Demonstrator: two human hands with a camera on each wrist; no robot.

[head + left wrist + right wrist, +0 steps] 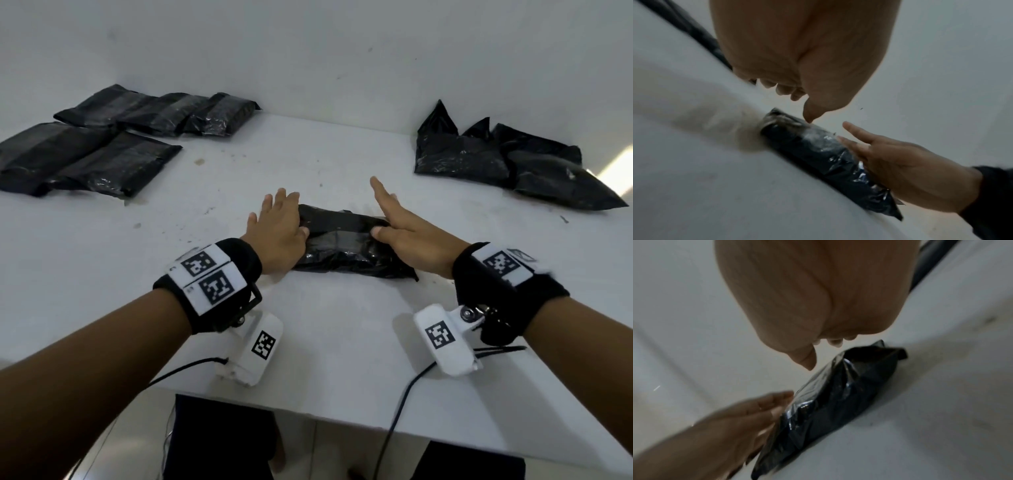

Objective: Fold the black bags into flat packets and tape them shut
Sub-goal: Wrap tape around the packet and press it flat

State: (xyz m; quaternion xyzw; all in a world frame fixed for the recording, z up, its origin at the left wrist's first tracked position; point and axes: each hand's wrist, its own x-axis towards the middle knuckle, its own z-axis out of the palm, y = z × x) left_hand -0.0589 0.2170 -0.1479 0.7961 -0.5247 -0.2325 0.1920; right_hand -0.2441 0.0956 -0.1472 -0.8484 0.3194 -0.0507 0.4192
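Observation:
A folded black bag (346, 240) lies crosswise in the middle of the white table (325, 335). My left hand (279, 228) is at its left end with fingers straight and the thumb touching the top fold. At the right end my right hand (402, 224) is flat too, its thumb on the fold and its fingers stretched out past the bag. The left wrist view shows the bag (830, 160) under my left thumb, with the right hand (896, 165) over its far end. In the right wrist view the bag (830, 404) lies below my thumb, and the left hand (740, 420) touches its near end.
Several flat taped black packets (113, 144) lie at the back left of the table. A heap of unfolded black bags (507, 161) sits at the back right by the wall. Camera cables hang over the table's near edge (394, 425).

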